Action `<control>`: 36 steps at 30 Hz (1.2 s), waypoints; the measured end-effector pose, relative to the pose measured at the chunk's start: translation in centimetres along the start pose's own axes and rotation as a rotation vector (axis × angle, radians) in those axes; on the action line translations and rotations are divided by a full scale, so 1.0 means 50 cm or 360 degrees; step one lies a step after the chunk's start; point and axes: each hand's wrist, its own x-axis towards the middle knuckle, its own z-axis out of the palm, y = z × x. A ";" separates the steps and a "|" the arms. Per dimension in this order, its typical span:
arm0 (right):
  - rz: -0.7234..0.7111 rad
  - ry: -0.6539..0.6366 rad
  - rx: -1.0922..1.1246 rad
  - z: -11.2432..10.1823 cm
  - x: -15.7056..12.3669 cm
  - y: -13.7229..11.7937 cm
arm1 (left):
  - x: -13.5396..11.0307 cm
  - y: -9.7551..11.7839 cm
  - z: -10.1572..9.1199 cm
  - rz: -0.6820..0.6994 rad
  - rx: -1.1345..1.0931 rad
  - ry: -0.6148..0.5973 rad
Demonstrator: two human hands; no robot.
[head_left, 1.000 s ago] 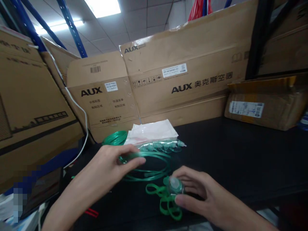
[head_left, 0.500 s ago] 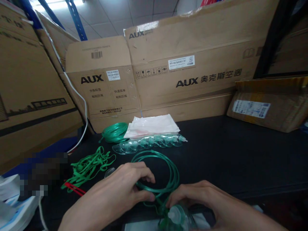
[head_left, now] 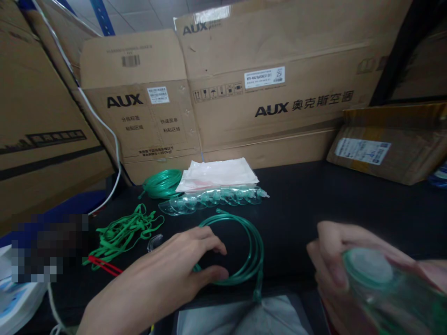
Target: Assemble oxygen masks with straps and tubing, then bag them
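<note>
L hand [head_left: 183, 260], nearer, curving over L edge of tubing coil [head_left: 258, 249], fingers parted; coil lying flat, tail running twd person to pale bag [head_left: 209, 321]; R hand [head_left: 354, 235] clutching mask [head_left: 391, 300], farther R

Head camera: worn on the person's head, at the near side of the bench [head_left: 300, 209].
Line of sight: forward and down, toward the AUX air-conditioner carton [head_left: 279, 132].
Foreground range: close; left hand [head_left: 185, 263] and right hand [head_left: 351, 236] low in frame.
</note>
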 end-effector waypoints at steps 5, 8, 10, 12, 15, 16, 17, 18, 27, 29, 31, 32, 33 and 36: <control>-0.0196 -0.0068 0.0260 0.013 0.038 -0.006 | 0.027 0.002 0.018 0.0119 0.0151 0.0344; -0.0162 0.0304 -0.0065 0.034 0.054 -0.014 | 0.050 0.010 0.028 0.0221 0.0215 0.0342; -0.0018 0.0478 -0.0376 0.042 0.054 -0.018 | 0.064 0.013 0.035 0.0245 0.0277 0.0326; 0.0142 0.0423 -0.0692 0.046 0.051 -0.020 | 0.074 0.013 0.043 0.0230 0.0343 0.0314; 0.0253 0.0208 -0.1027 0.047 0.047 -0.016 | 0.084 0.003 0.049 0.0137 0.0414 0.0326; 0.0265 0.0171 -0.1102 0.047 0.047 -0.012 | 0.087 -0.002 0.048 0.0104 0.0433 0.0342; 0.0269 0.0154 -0.1157 0.049 0.048 -0.008 | 0.090 -0.006 0.046 0.0075 0.0449 0.0357; 0.0271 0.0143 -0.1191 0.050 0.049 -0.005 | 0.093 -0.011 0.043 0.0047 0.0459 0.0357; 0.0138 0.0284 -0.1429 0.059 0.059 0.021 | 0.094 -0.029 0.016 -0.0193 0.0422 0.0317; 0.0157 0.0282 -0.1446 0.060 0.059 0.024 | 0.092 -0.029 0.015 -0.0220 0.0410 0.0332; 0.0177 0.0275 -0.1444 0.061 0.059 0.026 | 0.091 -0.025 0.014 -0.0248 0.0398 0.0347; 0.0189 0.0262 -0.1439 0.062 0.060 0.026 | 0.091 -0.023 0.012 -0.0262 0.0391 0.0359; 0.0205 0.0246 -0.1431 0.063 0.060 0.026 | 0.092 -0.021 0.011 -0.0278 0.0380 0.0378; 0.0187 0.0250 -0.1358 0.066 0.064 0.028 | 0.095 -0.014 0.008 -0.0316 0.0332 0.0426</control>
